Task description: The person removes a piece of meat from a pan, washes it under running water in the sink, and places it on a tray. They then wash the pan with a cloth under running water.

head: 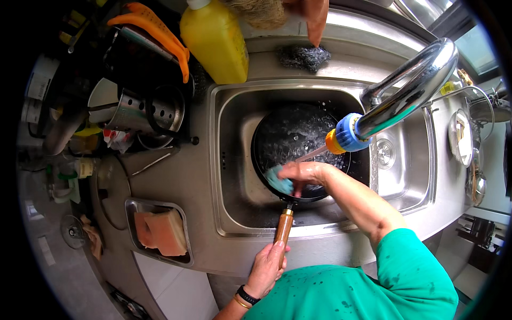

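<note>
A black frying pan [298,132] lies in the large sink basin [244,116] with water splashing in it. My left hand [267,267] grips the pan's wooden handle [284,228], which reaches over the basin's near edge. Inside the pan, my right hand [306,173] holds a light-blue cloth or scrubbing pad [279,180] against the lower left part of the rim. Water runs onto the pan from the blue and orange nozzle [346,134] of the chrome faucet [412,80], just above my right hand.
The smaller basin [404,160] is on the right. A yellow bottle [218,44] and a dark scouring pad [305,57] stand and lie behind the sink. To the left are a perforated metal utensil holder [140,110] and a metal tray [189,244] holding pink and cream slabs.
</note>
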The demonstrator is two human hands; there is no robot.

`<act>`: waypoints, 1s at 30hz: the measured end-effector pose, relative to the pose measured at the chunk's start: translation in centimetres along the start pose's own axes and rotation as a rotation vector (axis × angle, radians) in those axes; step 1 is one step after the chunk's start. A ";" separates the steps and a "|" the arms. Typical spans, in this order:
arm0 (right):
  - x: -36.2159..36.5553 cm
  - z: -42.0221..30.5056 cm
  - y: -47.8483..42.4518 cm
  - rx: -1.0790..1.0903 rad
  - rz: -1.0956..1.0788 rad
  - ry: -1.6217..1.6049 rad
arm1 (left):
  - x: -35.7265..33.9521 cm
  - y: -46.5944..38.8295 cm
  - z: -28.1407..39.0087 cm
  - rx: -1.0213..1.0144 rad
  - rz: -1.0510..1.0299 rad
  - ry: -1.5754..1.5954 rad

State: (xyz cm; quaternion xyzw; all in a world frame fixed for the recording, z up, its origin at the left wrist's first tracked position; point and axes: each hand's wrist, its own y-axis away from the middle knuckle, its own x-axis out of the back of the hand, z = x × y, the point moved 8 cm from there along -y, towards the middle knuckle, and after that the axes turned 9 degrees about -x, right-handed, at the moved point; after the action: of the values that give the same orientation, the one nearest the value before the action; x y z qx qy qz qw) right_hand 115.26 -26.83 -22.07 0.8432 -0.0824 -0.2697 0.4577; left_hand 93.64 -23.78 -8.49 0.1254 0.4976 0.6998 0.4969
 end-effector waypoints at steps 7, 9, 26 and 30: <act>6.8 3.5 3.7 -0.281 0.116 0.994 | 0.2 0.0 -0.1 -0.029 0.008 0.032; 9.0 0.9 5.5 -0.417 0.364 1.407 | 0.3 0.0 -0.1 -0.028 0.015 0.049; 8.0 -10.5 3.7 0.695 1.546 1.569 | 0.6 0.0 -0.1 0.018 -0.001 0.025; 12.7 -7.3 4.6 0.391 1.649 1.675 | 0.1 0.1 0.1 0.005 0.006 0.031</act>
State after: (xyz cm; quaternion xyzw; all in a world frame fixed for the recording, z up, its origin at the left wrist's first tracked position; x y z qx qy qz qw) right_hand 130.25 -29.02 -20.01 0.5052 -0.3148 0.7575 0.2682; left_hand 93.54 -23.65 -8.38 0.1173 0.5065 0.7019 0.4869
